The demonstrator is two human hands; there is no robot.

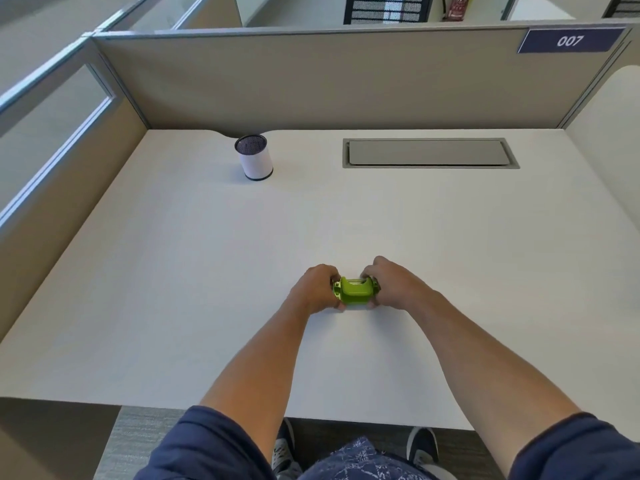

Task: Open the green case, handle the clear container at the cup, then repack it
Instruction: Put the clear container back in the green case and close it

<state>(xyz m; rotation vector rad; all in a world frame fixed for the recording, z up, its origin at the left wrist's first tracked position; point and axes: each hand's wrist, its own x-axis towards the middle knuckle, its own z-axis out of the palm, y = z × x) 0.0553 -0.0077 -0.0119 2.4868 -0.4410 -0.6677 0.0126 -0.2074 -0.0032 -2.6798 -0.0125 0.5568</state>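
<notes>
**Both hands working at the green case, lid not yet up**

Nearest the camera, the pale counter [173, 306] is carrying everything. Out from its near edge, the left hand [317, 289] and right hand [394, 287] are clamping the green case [353, 290] between them, fingers [369, 271] curled around its ends. It is looking closed, so opening seems the step in hand; next, prying the lid. The cup [254, 157] is standing well beyond the case, to its left. No clear container is showing.

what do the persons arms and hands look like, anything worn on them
Both arms are bare from the short dark navy sleeves down. The left hand and right hand are bare too: no gloves, and no watch, ring or band shows on either wrist. The sleeves are plain, with no visible markings.
</notes>
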